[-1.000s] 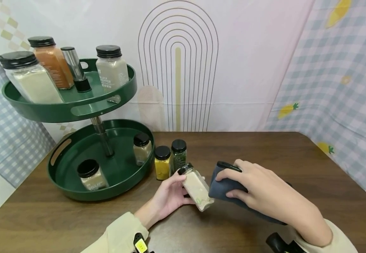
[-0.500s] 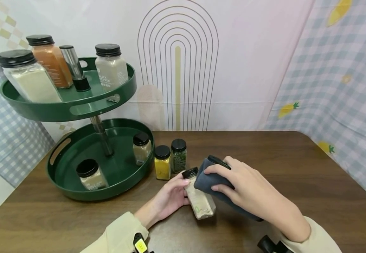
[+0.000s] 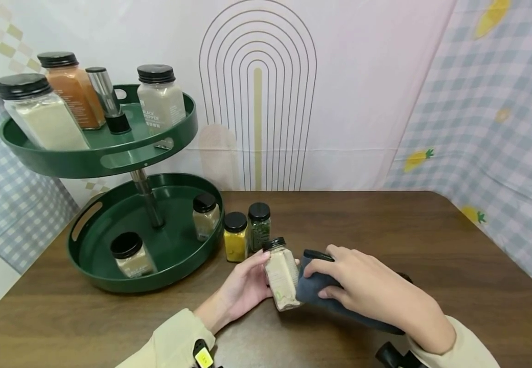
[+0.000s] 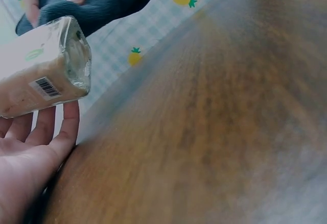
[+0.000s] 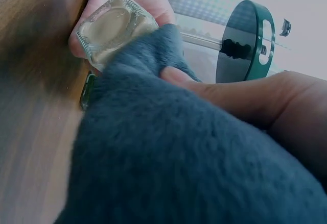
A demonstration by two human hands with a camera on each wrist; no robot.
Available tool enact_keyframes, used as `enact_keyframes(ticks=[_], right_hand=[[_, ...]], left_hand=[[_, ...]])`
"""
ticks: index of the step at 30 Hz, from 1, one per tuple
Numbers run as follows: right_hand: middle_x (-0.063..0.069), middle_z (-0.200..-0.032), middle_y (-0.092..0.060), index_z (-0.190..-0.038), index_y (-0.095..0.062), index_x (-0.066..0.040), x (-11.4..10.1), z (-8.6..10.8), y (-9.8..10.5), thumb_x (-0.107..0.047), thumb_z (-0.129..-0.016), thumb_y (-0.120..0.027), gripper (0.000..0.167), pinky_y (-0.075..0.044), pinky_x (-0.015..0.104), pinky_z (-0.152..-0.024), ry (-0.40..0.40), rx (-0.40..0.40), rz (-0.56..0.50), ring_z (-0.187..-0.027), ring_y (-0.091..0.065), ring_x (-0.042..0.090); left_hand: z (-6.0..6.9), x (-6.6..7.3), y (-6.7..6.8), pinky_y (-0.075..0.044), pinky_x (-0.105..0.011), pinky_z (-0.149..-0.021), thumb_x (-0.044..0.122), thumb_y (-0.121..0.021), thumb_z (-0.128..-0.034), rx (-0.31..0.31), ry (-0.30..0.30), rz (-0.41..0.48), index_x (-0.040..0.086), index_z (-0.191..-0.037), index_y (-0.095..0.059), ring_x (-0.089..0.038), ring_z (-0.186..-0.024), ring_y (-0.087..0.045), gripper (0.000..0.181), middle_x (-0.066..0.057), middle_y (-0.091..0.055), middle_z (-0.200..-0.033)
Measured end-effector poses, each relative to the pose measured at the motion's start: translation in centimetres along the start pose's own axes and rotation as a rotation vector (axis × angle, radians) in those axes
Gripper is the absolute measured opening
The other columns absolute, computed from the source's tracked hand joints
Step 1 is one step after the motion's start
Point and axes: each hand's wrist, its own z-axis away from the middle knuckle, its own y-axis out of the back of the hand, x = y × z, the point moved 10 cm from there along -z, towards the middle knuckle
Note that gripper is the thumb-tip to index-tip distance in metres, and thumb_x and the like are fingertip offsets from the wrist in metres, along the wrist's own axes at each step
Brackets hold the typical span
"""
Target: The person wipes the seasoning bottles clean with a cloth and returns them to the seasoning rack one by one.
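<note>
My left hand (image 3: 243,286) holds a square glass spice jar (image 3: 282,278) with a black lid and pale powder inside, tilted just above the table. In the left wrist view the jar (image 4: 38,68) shows a barcode on its side, with fingers beneath it. My right hand (image 3: 362,278) grips a folded dark blue-grey cloth (image 3: 317,287), thumb and fingers pinching its near end. The cloth's edge is at the jar's right side. From the right wrist, the cloth (image 5: 168,142) covers part of the jar's base (image 5: 110,27).
A two-tier green tray stand (image 3: 109,283) at left bears several black-lidded jars. A yellow spice jar (image 3: 235,240) and a green herb jar (image 3: 259,230) stand beside its lower tier, just behind my left hand. The brown table (image 3: 362,214) reaches the fabric backdrop.
The cloth moved left across the jar's face, then back right and down to its side. The jar tipped and turned slightly in my left hand, which stays in nearly the same place.
</note>
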Motion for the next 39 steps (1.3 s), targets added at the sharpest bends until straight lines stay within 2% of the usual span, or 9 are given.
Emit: enact_keyframes(ticks=[5,7,12,15,20,24,29,35,39], right_hand=[[-0.014,-0.078,-0.042,-0.104,-0.059,-0.036,0.3,0.3,-0.1,-0.025,-0.076,-0.075,0.034,-0.037,0.020,-0.058,0.013,-0.037,-0.012,-0.065,-0.041,0.001],[-0.014,-0.078,-0.041,-0.105,-0.059,-0.036,0.4,0.4,0.5,-0.025,-0.077,-0.075,0.034,-0.037,0.020,-0.058,0.006,-0.015,-0.001,-0.065,-0.040,0.001],[-0.013,-0.079,-0.041,-0.110,-0.058,-0.035,0.7,0.5,2.7,-0.025,-0.078,-0.074,0.037,-0.037,0.020,-0.060,-0.023,0.139,0.041,-0.064,-0.038,0.000],[-0.011,-0.083,-0.044,-0.114,-0.057,-0.033,0.5,0.3,3.6,-0.025,-0.079,-0.073,0.039,-0.039,0.022,-0.061,-0.029,0.246,0.044,-0.068,-0.041,0.002],[-0.007,-0.091,-0.049,-0.118,-0.056,-0.029,0.0,-0.3,3.4,-0.028,-0.081,-0.071,0.039,-0.045,0.027,-0.065,-0.036,0.335,0.014,-0.075,-0.048,0.005],[-0.007,-0.093,-0.049,-0.121,-0.055,-0.031,0.1,-0.6,2.5,-0.029,-0.083,-0.070,0.041,-0.045,0.027,-0.065,-0.070,0.309,-0.010,-0.077,-0.050,0.006],[-0.004,-0.097,-0.049,-0.125,-0.052,-0.035,0.2,-0.7,1.6,-0.029,-0.085,-0.067,0.043,-0.045,0.027,-0.063,-0.097,0.263,-0.018,-0.077,-0.050,0.007],[0.003,-0.105,-0.049,-0.131,-0.047,-0.030,0.6,-1.2,0.3,-0.043,-0.078,-0.072,0.060,-0.047,0.025,-0.060,-0.143,0.197,-0.037,-0.077,-0.054,0.010],[0.003,-0.103,-0.050,-0.129,-0.048,-0.025,0.7,-1.5,-0.3,-0.037,-0.077,-0.073,0.059,-0.047,0.024,-0.061,-0.163,0.152,-0.043,-0.075,-0.055,0.008]], left_hand=[[0.0,-0.1,0.0,-0.039,-0.043,-0.099,0.035,-0.032,-0.0993,-0.015,0.015,0.047,0.010,-0.141,-0.030,-0.017,-0.119,-0.050,0.049,-0.003,-0.055,-0.129],[0.0,0.0,-0.1,-0.039,-0.041,-0.099,0.035,-0.031,-0.0998,-0.018,0.011,0.069,0.011,-0.142,-0.030,-0.017,-0.118,-0.050,0.048,-0.002,-0.055,-0.128],[0.0,0.1,0.2,-0.038,-0.040,-0.101,0.030,-0.031,-0.1007,0.014,-0.016,0.116,0.014,-0.138,-0.032,-0.019,-0.117,-0.048,0.041,0.000,-0.050,-0.127],[0.1,0.2,0.2,-0.035,-0.044,-0.104,0.027,-0.035,-0.1003,0.016,-0.034,0.134,0.014,-0.139,-0.032,-0.023,-0.122,-0.044,0.041,0.000,-0.046,-0.132],[0.2,0.1,-0.6,-0.033,-0.055,-0.103,0.026,-0.037,-0.1007,-0.095,-0.046,0.121,0.014,-0.140,-0.037,-0.029,-0.123,-0.046,0.041,-0.001,-0.047,-0.136],[0.4,0.0,-1.4,-0.036,-0.057,-0.100,0.025,-0.035,-0.1014,-0.168,-0.032,0.096,0.016,-0.146,-0.024,-0.032,-0.121,-0.050,0.047,-0.005,-0.038,-0.145],[0.4,-0.1,-1.5,-0.036,-0.055,-0.101,0.025,-0.034,-0.1014,-0.167,-0.013,0.095,0.020,-0.148,-0.007,-0.032,-0.124,-0.048,0.054,-0.008,-0.018,-0.155],[0.4,0.3,-1.1,-0.038,-0.053,-0.100,0.025,-0.042,-0.0995,-0.128,-0.036,0.060,0.018,-0.146,-0.014,-0.032,-0.124,-0.048,0.055,-0.008,-0.027,-0.151],[0.4,0.6,-0.9,-0.041,-0.052,-0.098,0.024,-0.044,-0.0987,-0.103,-0.061,0.033,0.018,-0.144,-0.020,-0.031,-0.120,-0.052,0.052,-0.009,-0.036,-0.146]])
